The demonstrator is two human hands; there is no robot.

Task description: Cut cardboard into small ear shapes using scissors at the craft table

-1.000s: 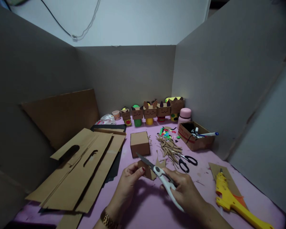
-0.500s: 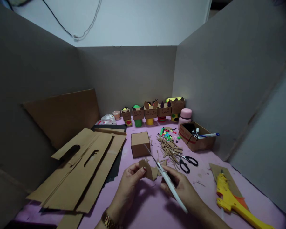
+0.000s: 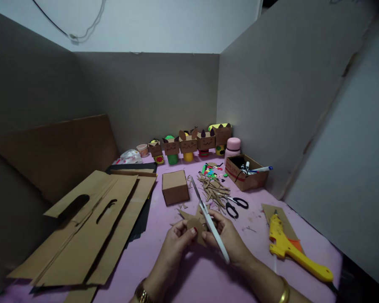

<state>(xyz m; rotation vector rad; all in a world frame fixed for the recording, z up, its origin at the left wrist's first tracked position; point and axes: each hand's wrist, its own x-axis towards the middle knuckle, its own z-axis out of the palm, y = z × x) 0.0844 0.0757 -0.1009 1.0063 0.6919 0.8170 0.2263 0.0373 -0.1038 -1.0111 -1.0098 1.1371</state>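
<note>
My left hand (image 3: 176, 243) pinches a small brown cardboard piece (image 3: 194, 222) with pointed tips, held just above the pink table (image 3: 183, 277). My right hand (image 3: 228, 240) grips white-handled scissors (image 3: 208, 219); their blades point away from me, up past the cardboard piece, toward a small closed cardboard box (image 3: 174, 187). The two hands almost touch at the piece. A gold watch is on my left wrist and a gold bangle on my right.
Large cut cardboard sheets (image 3: 91, 223) lie at left. A pile of cardboard strips (image 3: 212, 190), black scissors (image 3: 236, 205), a yellow glue gun (image 3: 287, 248) and an open box of pens (image 3: 245, 172) sit at right. Cardboard figures (image 3: 189, 145) line the back. Grey partition walls surround the table.
The scissors swung from pointing left to pointing straight away. My hands drew closer together around the cardboard piece. The camera view shifted right, so everything sits further left in the picture.
</note>
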